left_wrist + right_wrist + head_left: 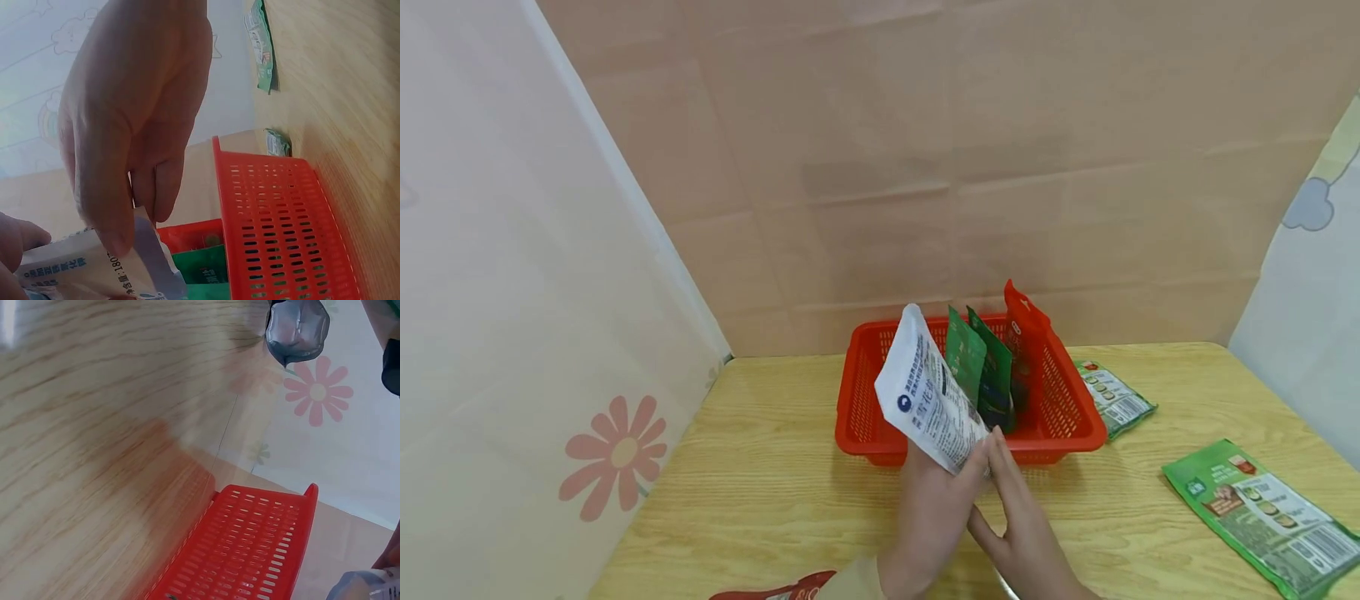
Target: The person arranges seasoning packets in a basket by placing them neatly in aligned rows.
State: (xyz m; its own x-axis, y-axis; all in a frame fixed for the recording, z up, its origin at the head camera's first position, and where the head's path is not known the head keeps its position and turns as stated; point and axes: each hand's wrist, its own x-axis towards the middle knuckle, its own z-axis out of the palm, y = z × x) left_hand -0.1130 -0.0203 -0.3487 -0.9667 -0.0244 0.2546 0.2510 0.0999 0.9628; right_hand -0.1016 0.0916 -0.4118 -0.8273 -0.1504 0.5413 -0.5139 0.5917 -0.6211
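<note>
A white pouch with blue and black print [925,396] is held up tilted over the front left of the red basket [955,454]. My left hand [928,500] grips its lower part from the left. The right hand [1026,525] pinches the pouch's lower edge, fingers close to the left thumb. In the left wrist view, the right hand [137,106] has one digit in front of the pouch [87,269] and others behind. Only a corner of the pouch [369,587] shows in the right wrist view. Inside the basket stand green pouches [966,354] and a red pouch [1026,333].
Two flat green packets lie right of the basket, one near its side [1116,396], another nearer the front [1270,517]. A red packet [782,587] lies at the table's front left. Fabric walls [925,167] enclose the wooden table [760,467].
</note>
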